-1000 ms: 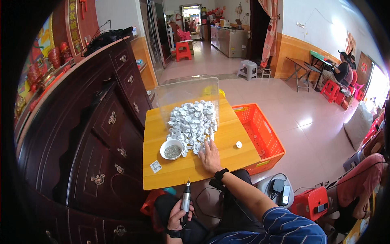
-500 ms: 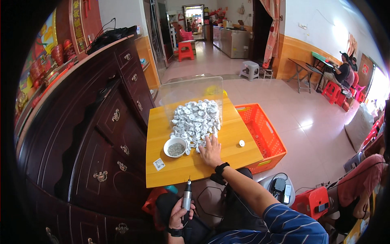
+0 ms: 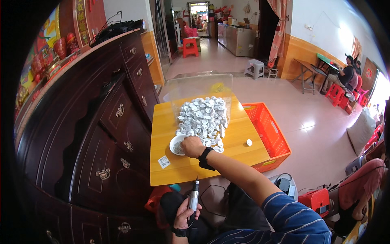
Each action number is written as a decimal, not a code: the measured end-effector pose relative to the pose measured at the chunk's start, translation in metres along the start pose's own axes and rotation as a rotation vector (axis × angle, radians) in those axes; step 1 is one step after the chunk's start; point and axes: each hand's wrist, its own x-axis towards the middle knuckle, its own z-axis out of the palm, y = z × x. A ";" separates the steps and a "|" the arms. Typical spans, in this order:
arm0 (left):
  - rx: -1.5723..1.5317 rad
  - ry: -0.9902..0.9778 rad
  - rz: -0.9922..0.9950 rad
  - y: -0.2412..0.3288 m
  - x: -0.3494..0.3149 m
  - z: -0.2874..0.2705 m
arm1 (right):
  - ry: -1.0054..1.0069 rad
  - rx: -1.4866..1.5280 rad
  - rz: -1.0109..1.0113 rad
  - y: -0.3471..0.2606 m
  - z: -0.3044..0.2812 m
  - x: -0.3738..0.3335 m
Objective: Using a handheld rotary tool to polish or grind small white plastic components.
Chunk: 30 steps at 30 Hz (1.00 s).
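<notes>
My left hand (image 3: 187,213) is closed around a silver electric screwdriver (image 3: 194,196), its thin bit pointing up just off the table's near edge. My right hand (image 3: 192,146) is at the right rim of a white bowl (image 3: 172,143), fingers curled down into it; the fingertips are hidden. Small silvery pieces (image 3: 178,148), too fine to name surely, fill the bowl. Beyond my right hand, a large heap of small white round-topped plastic parts (image 3: 203,116) spreads over the yellow wooden table (image 3: 239,138). One single white part (image 3: 249,142) lies apart to the right.
A clear plastic sheet or bin wall (image 3: 199,83) stands behind the heap. An orange crate (image 3: 280,140) sits against the table's right side. A white printed label (image 3: 164,162) lies near the bowl. The dark cabinet (image 3: 101,134) borders the left; another person's arm (image 3: 361,187) is at right.
My right hand has moved left from the near edge of the white heap to the bowl, and its fingers have curled in. My left hand still holds the screwdriver. The view has shifted slightly.
</notes>
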 end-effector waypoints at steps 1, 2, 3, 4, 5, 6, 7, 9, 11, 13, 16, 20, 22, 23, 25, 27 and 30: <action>-0.003 0.002 0.001 0.000 0.000 -0.001 | -0.015 -0.031 0.011 -0.002 0.000 0.003; -0.005 0.006 0.000 0.000 -0.001 -0.003 | 0.000 -0.023 -0.001 -0.003 0.001 0.007; -0.006 0.008 0.003 0.001 -0.001 -0.004 | -0.009 -0.038 0.019 -0.005 0.002 0.010; -0.007 0.011 0.008 0.001 -0.002 -0.005 | -0.032 -0.058 0.051 -0.006 0.003 0.013; -0.008 0.016 0.009 0.000 -0.002 -0.005 | -0.021 -0.051 0.039 -0.007 0.004 0.016; -0.010 0.017 0.009 0.000 -0.002 -0.005 | 0.004 -0.048 0.031 -0.006 0.006 0.019; -0.012 0.015 0.010 0.000 -0.002 -0.006 | 0.000 -0.057 0.041 -0.006 0.007 0.021; -0.014 0.013 0.011 0.000 -0.002 -0.005 | 0.012 -0.046 0.044 -0.007 0.009 0.025; -0.017 0.012 0.011 0.001 -0.003 -0.005 | -0.003 -0.047 0.063 -0.008 0.010 0.028; -0.016 0.014 0.015 0.002 -0.004 -0.004 | -0.091 -0.107 0.131 -0.009 0.011 0.031; -0.008 0.021 0.016 0.003 -0.004 -0.003 | -0.099 -0.114 0.120 -0.009 0.011 0.033; 0.003 0.022 0.024 0.003 -0.004 -0.003 | -0.082 -0.130 0.070 -0.008 0.014 0.034; 0.000 0.019 0.026 0.003 -0.004 -0.003 | -0.094 -0.156 0.074 -0.008 0.015 0.035; -0.003 0.016 0.029 0.002 -0.004 -0.003 | -0.073 -0.144 0.060 -0.007 0.015 0.035; -0.005 0.014 0.028 0.002 -0.004 -0.003 | -0.066 -0.141 0.073 -0.005 0.015 0.036; -0.009 0.012 0.025 0.001 -0.004 -0.003 | -0.045 -0.098 0.044 -0.001 0.015 0.035; -0.011 0.009 0.029 0.001 -0.002 -0.003 | 0.006 -0.025 0.015 0.005 0.019 0.034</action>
